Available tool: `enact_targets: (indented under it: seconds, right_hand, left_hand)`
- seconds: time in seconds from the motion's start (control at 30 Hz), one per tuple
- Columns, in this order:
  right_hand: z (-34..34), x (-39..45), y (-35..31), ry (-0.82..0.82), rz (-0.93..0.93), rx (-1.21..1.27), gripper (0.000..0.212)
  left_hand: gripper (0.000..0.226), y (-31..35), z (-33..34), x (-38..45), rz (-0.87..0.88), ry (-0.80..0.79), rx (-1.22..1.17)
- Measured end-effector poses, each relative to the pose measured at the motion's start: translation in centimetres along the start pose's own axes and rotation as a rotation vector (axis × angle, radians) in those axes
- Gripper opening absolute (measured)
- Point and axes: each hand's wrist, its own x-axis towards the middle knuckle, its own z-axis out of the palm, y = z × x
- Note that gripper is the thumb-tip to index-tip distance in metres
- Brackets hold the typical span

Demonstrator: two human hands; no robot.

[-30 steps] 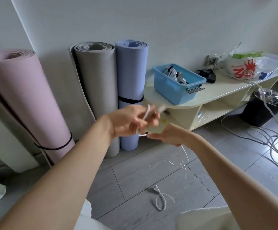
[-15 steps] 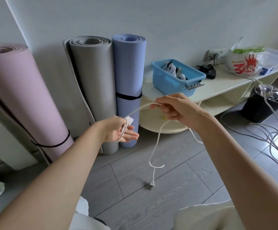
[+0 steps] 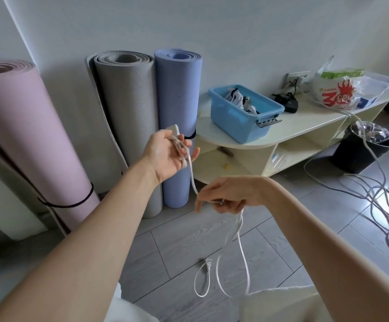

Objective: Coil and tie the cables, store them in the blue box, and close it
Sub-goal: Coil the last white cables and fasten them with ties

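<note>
Left hand (image 3: 170, 154) raised palm-up in front of the blue mat (image 3: 179, 117), fingers curled round a few loops of white cable (image 3: 241, 231), white plug block poking out above the thumb; right hand (image 3: 226, 196) lower and to the right, thumb and fingers pinching the same cable just past the loops; short taut run of cable sloping from left palm down to right pinch; below the right hand the slack hanging in long loops toward the grey floor, free end with small connector lying on the tiles near centre bottom; blue box (image 3: 242, 117) open on the cream shelf unit (image 3: 305, 126), well apart from both hands, up and right, with bundled white cables inside; more loose grey cables (image 3: 379, 196) strewn on the floor at right; pink mat (image 3: 24, 135) and grey mat (image 3: 128, 117) upright against the wall at left.
</note>
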Motion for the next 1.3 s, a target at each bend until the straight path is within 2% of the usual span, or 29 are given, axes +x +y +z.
enact_targets:
  seconds: [0.13, 0.27, 0.33, 0.4, 0.47, 0.53, 0.6, 0.67, 0.73, 0.83, 1.0, 1.1, 1.2, 1.3]
  right_hand:
    - [-0.1, 1.1, 1.2, 0.126, 0.203, -0.167, 0.056]
    - [-0.1, 1.6, 1.5, 0.251, 0.168, -0.182, 0.064]
    - [-0.6, 1.7, 1.6, 0.435, 0.125, -0.228, 0.061]
    - [-1.8, 1.6, 2.1, 0.725, 0.095, -0.357, 0.047]
    - [-2.8, 1.1, 2.0, 0.943, 0.073, -0.419, 0.029]
    - [-3.0, 0.7, 1.4, 1.041, 0.029, -0.467, 0.036]
    - [-2.9, 0.6, 0.9, 1.089, -0.019, -0.54, 0.042]
    - [-2.8, 0.6, 0.7, 1.092, -0.029, -0.598, 0.039]
    - [-2.8, 0.6, 0.6, 1.072, -0.034, -0.619, 0.037]
    - [-2.7, 0.9, 0.7, 1.043, -0.062, -0.561, 0.034]
    - [-3.6, 0.4, 1.1, 1.074, -0.088, -0.415, 0.02]
    - [-3.2, 0.4, 0.9, 0.954, -0.091, -0.4, 0.025]
    - [-2.1, 1.3, 0.7, 0.815, -0.046, -0.447, 0.013]
    - [-1.8, 1.6, 1.1, 0.848, -0.025, -0.534, 0.028]
  left_hand:
    - [0.041, -0.5, 1.0, -0.5, -0.04, -0.076, 0.099]
    - [0.039, -0.3, 1.9, -1.3, -0.155, -0.196, 0.23]
    - [0.035, -0.4, 2.3, -1.8, -0.266, -0.319, 0.378]
    - [0.033, -0.8, 2.6, -2.4, -0.43, -0.42, 0.57]
    - [0.036, -1.9, 2.7, -2.7, -0.554, -0.425, 0.833]
    - [0.039, -2.7, 2.9, -2.8, -0.631, -0.377, 1.085]
    - [0.041, -3.2, 2.8, -2.7, -0.684, -0.31, 1.176]
    - [0.045, -3.3, 2.1, -2.5, -0.686, -0.173, 1.135]
    - [0.047, -3.4, 1.3, -2.0, -0.602, -0.031, 1.068]
    - [0.046, -3.4, 0.3, -1.3, -0.458, 0.103, 0.798]
    - [0.045, -2.8, -0.5, 0.4, -0.205, 0.155, 0.37]
    - [0.047, -2.4, -0.7, 1.5, -0.001, 0.273, 0.272]
    - [0.042, -1.1, -0.7, 1.7, 0.151, 0.284, 0.027]
    - [0.033, -0.1, -0.2, 1.6, 0.249, 0.25, -0.248]
